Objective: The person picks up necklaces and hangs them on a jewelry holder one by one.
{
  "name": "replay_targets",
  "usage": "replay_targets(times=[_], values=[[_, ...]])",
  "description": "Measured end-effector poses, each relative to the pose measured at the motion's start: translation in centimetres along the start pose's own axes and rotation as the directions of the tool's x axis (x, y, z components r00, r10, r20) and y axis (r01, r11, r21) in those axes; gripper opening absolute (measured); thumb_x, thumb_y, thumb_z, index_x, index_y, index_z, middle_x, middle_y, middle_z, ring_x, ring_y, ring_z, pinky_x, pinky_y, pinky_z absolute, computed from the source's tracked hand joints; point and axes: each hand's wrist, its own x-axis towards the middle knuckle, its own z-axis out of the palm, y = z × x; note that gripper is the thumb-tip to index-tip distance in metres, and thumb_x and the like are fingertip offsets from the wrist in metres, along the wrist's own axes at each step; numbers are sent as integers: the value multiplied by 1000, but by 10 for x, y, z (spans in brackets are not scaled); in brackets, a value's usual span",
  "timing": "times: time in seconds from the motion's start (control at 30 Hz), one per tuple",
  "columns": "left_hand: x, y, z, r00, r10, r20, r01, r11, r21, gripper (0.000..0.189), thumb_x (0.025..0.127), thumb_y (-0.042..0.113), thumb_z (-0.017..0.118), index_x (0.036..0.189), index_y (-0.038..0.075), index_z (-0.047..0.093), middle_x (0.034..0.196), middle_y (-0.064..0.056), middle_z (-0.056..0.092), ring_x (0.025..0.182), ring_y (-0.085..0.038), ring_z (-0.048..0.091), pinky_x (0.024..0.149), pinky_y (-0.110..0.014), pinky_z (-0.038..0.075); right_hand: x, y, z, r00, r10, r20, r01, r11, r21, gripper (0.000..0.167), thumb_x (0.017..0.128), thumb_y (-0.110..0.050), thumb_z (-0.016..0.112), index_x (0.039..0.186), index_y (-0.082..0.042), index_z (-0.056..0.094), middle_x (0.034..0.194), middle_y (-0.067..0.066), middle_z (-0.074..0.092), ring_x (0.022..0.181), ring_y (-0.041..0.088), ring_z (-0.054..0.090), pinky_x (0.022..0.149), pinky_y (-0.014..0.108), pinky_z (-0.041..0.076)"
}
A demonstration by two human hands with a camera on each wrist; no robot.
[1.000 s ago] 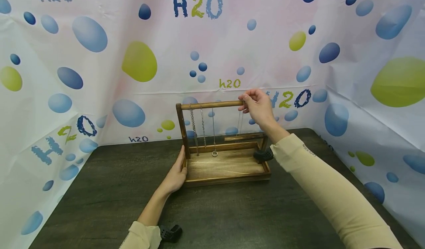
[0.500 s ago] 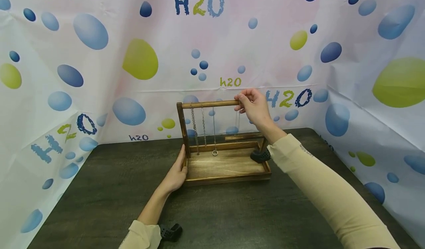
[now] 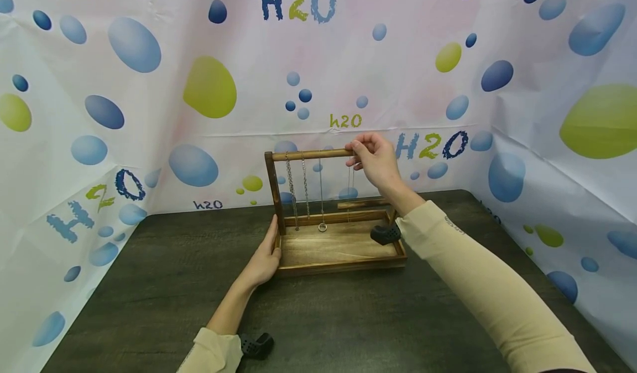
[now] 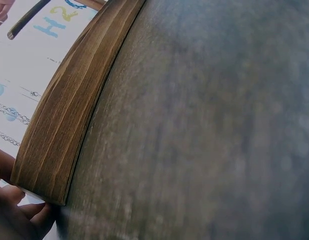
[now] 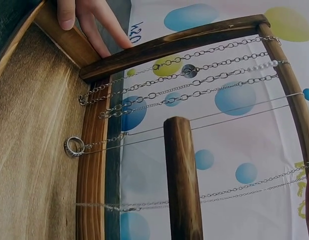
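A wooden jewelry stand (image 3: 328,263) has a shallow tray, a tall left post and a round top rod (image 3: 313,155). At its left end my left hand (image 3: 261,259) grips the tray's side, thumb on the near side in the head view. My right hand (image 3: 375,160) pinches a thin chain necklace (image 5: 254,187) at the top rod, and its strands hang down behind the lower bar (image 5: 182,175). Further left on the rod hang several silver chains (image 5: 179,70). Beside them is a necklace with a ring pendant (image 5: 74,146).
The stand is on a dark wood-grain table (image 3: 338,318). A white printed backdrop (image 3: 318,58) with colored ovals rises behind and at both sides. The short lower bar juts inward from the stand's right side.
My right hand has moved left along the top rod, and the thin necklace has shifted left with it. The left hand stays on the stand's side.
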Motion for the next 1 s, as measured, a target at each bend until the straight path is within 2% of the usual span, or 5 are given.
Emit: replay_targets(times=[0.17,0.37,0.67,1.0], values=[[1,0,0,1000,6,4,-6,1000,-3,83,100,-10,32,161,25,-12,167,-9,-12,152,-33,-5,117,-58,7,0,-2,2,1000,15,5,-15,1000,10,20,105,-15,53,115,1,58,113,18,69,73,15,70,74,40,56],[2,-1,-1,1000,12,3,-12,1000,-10,83,100,-11,32,161,25,-13,167,-7,-12,152,-31,-5,118,-56,6,0,-3,4,1000,20,4,-20,1000,12,20,105,-16,54,116,0,59,112,17,69,74,17,69,69,31,55],[1,-2,0,1000,9,1,-9,1000,-16,84,100,-10,32,161,26,-13,167,-6,-13,152,-31,-5,118,-55,7,-3,-1,7,999,10,32,-11,1000,11,19,105,-17,54,114,0,58,112,17,69,75,18,69,76,42,55],[2,-1,0,1000,6,3,-6,1000,-15,84,100,-11,32,161,25,-12,167,-7,-12,152,-32,-5,118,-56,7,-3,2,7,999,22,27,-22,1000,6,22,105,-18,55,114,1,59,111,18,69,77,21,70,71,34,56]])
